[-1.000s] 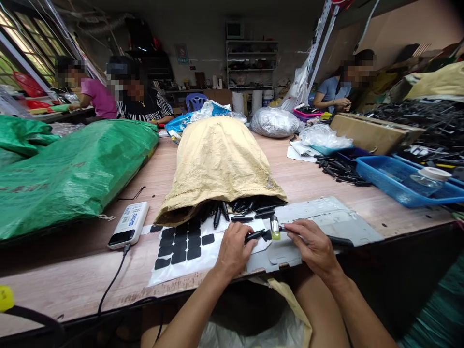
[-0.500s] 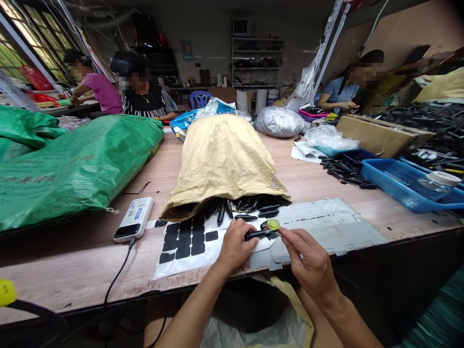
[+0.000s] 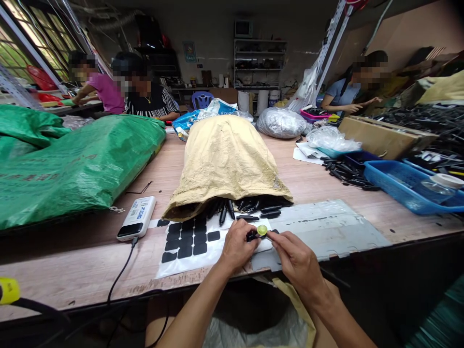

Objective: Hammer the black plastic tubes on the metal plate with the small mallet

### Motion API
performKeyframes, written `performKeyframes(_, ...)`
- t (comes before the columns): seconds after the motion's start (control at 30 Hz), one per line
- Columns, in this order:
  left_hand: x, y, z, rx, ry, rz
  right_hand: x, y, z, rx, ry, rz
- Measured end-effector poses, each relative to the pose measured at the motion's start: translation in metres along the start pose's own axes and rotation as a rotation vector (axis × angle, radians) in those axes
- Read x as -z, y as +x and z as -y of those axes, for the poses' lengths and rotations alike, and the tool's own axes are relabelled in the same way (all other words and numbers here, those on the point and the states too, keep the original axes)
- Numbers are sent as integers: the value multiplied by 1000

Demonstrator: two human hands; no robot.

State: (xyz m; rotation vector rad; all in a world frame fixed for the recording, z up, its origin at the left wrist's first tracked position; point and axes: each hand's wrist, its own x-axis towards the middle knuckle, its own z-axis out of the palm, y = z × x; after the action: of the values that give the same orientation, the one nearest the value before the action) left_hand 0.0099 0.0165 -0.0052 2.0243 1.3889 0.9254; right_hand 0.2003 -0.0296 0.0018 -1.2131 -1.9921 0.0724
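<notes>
My left hand (image 3: 237, 245) is closed around a black pen-like tube (image 3: 251, 236), its fingers covering most of the tube. Pinched in my right hand (image 3: 299, 258) is a small piece with a round yellow-green end (image 3: 261, 230), which meets or overlaps the tube's right end; I cannot tell whether it is fixed to it. Both hands are just above the table's front edge. Beneath and left of them lies a white sheet of black rounded-square stickers (image 3: 184, 241). Several black tubes (image 3: 247, 218) lie beyond my fingers, at the mouth of a beige woven sack (image 3: 224, 154).
A grey board (image 3: 333, 227) lies to the right. At left are a white power bank (image 3: 137, 217) with a cable and a green sack (image 3: 79, 169). Blue baskets (image 3: 409, 193) and a pile of black parts (image 3: 348, 174) stand right. An open sack (image 3: 250, 328) hangs below the edge. Three people sit farther back.
My right hand has moved left, bringing the yellow-green end closer to my left fingers and over the tube's end. My left hand keeps its grip on the tube.
</notes>
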Motion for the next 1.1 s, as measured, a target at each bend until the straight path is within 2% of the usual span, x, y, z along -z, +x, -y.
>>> performKeyframes(0.2, -1, -1, 1, 4, 14, -21, 18, 5, -42, -84, -47, -67)
performKeyframes(0.27, -1, -2, 0, 6, 20, -20, 24, 6, -61, -104, -112, -46)
performKeyframes(0.4, -2, -3, 1, -1, 29, -19, 24, 4, -92, -43, -201, 3)
performKeyframes(0.57, -1, 0, 0, 10, 43, -9, 19, 0, -98, -32, -214, -20)
performKeyframes(0.7, 7, -15, -25, -59, 87, 43, 19, 0, -96, -51, -223, -23)
performKeyframes(0.77, 6, -37, -38, -140, 38, 178, 19, 0, -96, -54, -225, -26)
performKeyframes(0.83, -1, -66, -43, -238, -71, 428, 18, -1, -97, -57, -231, -31)
performKeyframes(0.9, -15, -93, -35, -279, -144, 674, 18, -1, -97, -61, -241, -36)
performKeyframes(0.97, -30, -115, -14, -148, -113, 768, 17, -1, -97, -64, -248, -40)
performKeyframes(1.1, -52, -141, 42, 327, 37, 684, 17, -1, -97, -69, -252, -38)
